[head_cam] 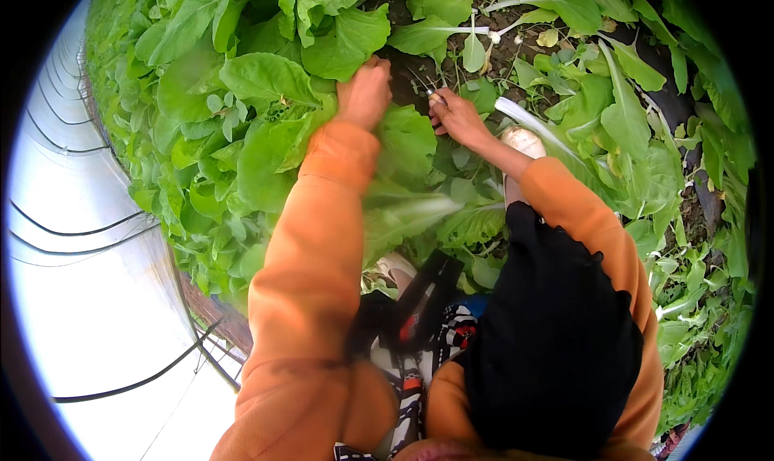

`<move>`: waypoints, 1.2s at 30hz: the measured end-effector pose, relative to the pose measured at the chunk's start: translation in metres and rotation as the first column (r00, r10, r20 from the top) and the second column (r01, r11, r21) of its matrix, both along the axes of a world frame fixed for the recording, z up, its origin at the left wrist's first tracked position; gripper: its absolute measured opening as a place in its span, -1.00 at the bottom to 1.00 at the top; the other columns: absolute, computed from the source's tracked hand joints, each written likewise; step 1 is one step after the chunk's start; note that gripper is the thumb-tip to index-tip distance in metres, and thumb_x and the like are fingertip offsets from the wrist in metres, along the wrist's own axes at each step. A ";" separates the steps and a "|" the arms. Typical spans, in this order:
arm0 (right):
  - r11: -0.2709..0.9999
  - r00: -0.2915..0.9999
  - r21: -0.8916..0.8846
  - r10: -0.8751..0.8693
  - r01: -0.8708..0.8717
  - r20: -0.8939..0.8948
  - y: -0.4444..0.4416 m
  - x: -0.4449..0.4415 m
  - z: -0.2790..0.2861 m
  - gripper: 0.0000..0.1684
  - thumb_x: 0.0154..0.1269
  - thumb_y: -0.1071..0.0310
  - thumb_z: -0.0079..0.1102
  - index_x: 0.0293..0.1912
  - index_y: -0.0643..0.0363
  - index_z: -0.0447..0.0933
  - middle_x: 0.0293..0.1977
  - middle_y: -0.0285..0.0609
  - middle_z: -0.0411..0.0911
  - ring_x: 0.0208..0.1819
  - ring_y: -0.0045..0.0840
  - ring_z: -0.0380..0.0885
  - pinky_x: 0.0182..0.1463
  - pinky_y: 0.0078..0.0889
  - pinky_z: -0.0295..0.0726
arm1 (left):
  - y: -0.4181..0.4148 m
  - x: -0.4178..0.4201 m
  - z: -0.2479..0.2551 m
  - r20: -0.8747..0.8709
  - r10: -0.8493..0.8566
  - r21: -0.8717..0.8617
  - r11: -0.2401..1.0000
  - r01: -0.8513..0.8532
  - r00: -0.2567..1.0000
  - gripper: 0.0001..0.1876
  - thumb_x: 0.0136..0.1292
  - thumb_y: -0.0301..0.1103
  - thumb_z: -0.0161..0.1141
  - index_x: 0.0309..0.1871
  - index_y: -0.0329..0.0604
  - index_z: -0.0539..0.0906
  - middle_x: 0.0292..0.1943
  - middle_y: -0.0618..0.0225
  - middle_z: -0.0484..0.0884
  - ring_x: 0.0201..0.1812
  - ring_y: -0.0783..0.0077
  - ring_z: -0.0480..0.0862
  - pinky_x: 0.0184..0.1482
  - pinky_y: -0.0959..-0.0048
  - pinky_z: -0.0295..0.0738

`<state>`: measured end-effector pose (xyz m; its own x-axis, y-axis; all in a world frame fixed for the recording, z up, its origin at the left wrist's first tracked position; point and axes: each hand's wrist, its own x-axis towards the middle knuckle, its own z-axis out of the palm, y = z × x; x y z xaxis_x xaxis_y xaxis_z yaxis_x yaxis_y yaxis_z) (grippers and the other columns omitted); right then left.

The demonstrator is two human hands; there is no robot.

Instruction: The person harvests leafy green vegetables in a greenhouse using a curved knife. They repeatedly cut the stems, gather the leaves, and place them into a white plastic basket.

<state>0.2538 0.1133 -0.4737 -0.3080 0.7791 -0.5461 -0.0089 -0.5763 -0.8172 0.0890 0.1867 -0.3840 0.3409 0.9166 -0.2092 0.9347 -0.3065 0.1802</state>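
Observation:
Both of my arms, in orange sleeves, reach forward over leafy greens. My left hand [366, 91] is among broad green leaves [347, 43] by bare soil; its fingers are curled and their tips are hidden, so what they touch cannot be told. My right hand [452, 115] is closed around the handle of a small metal-ended hand tool [432, 92], whose thin end points up and left over the dark soil [406, 74]. A gap lies between the two hands. Large leaves [405, 137] spread just below them.
Cut leaves with white stalks [471, 30] lie on soil at the upper right. A pale shoe [523, 141] stands beside my right forearm, another [396, 270] lower left. Dense leafy plants [187, 98] fill the left. Plastic sheeting with dark hoops [91, 176] borders the bed.

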 end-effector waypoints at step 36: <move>0.947 0.940 0.217 0.167 -0.237 0.297 0.018 -0.068 -0.021 -0.61 0.47 0.21 -0.19 -0.19 0.40 0.44 -0.42 0.24 0.56 -0.31 0.08 0.56 -0.15 0.00 0.48 | -0.015 -0.111 -0.019 -0.457 0.219 -0.354 0.844 -0.403 0.862 -0.57 0.28 -0.10 0.12 0.23 0.20 0.50 0.04 0.18 0.64 0.22 -0.02 0.43 0.14 -0.09 0.39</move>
<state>0.1861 0.1312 -0.4951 -0.3403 0.8363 -0.4299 0.3281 -0.3229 -0.8878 -0.0222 0.1713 -0.4028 -0.1398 0.7458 -0.6513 0.9845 0.0345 -0.1719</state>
